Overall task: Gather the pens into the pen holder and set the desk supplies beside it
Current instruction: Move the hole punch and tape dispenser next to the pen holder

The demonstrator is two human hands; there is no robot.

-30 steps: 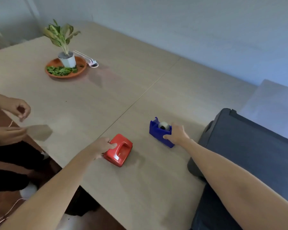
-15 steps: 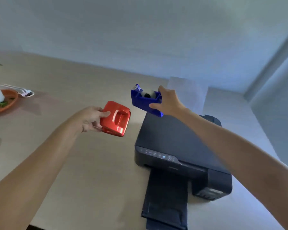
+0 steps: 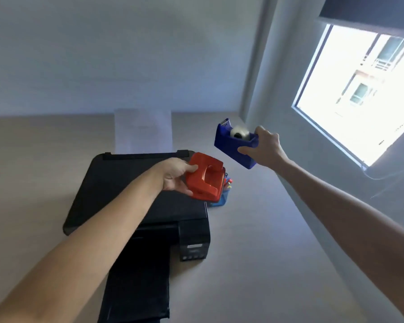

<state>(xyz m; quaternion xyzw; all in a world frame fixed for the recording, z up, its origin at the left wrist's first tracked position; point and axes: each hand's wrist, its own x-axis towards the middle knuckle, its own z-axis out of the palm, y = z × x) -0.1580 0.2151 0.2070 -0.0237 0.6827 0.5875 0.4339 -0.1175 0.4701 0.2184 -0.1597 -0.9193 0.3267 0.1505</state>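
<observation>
While aloft: one punch (image 3: pixel 205 180), one dispenser (image 3: pixel 234 143).

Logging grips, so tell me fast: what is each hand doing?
Left hand: closed on the hole punch.
Right hand: closed on the tape dispenser.

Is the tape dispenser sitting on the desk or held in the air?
In the air: the right hand holds the tape dispenser above the desk.

The red hole punch (image 3: pixel 205 180) hides most of the blue pen holder (image 3: pixel 221 198) — only its right edge and a few blurred pen tips (image 3: pixel 229 181) show — and the printer's (image 3: pixel 126 183) output tray is cut off below.
</observation>
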